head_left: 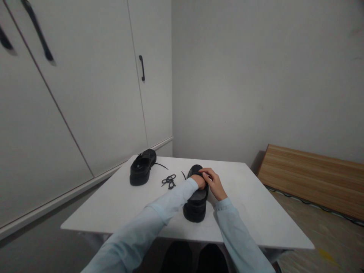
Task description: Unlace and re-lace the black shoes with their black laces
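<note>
A black shoe [195, 213] stands on the white table with its heel towards me and its toe pointing away. My left hand [200, 182] reaches down into the shoe's opening, so its fingers are hidden. Against the right side of the upper rests my right hand [215, 185], fingers curled together near the lacing area; whatever is between the fingertips is too small to make out. A short lace end sticks out on the shoe's left side. Left of it lies a loose dark shoelace [170, 181] in loops.
A second black shoe [140, 175] sits at the table's far left, a lace end trailing right. The white table [241, 220] is bordered by white cabinets [99, 94] on the left and a grey wall behind. A wooden panel [309, 174] leans at the right.
</note>
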{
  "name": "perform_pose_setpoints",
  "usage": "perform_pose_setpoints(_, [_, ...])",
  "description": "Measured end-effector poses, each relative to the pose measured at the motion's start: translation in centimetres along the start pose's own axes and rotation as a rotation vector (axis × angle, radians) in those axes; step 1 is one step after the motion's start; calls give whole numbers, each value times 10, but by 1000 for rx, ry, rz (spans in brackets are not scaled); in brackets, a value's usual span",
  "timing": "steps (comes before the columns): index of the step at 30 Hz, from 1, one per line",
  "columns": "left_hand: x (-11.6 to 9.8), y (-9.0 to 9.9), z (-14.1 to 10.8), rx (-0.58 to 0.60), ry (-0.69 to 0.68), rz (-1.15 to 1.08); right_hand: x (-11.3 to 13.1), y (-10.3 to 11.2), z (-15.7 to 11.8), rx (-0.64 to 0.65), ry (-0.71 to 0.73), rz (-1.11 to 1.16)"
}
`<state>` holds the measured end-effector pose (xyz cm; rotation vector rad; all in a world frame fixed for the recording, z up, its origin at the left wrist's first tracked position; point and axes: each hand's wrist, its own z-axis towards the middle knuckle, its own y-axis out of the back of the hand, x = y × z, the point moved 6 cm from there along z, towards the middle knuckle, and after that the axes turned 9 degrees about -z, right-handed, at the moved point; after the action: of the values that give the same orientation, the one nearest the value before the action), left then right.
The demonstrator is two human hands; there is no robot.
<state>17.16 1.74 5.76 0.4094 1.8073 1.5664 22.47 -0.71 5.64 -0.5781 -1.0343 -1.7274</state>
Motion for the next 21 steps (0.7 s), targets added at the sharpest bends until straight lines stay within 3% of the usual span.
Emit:
perform_pose_setpoints(4, [-1,3,-3,1,55,-43,-3,-1,0,0,11,5])
perform_pose_setpoints(13, [-5,10,-9,-248,130,-125,-2,-1,0,2,22,-5])
perform_pose_setpoints(21, [-13,-2,-1,-366,153,-146,-1,-1,-1,7,43,-13])
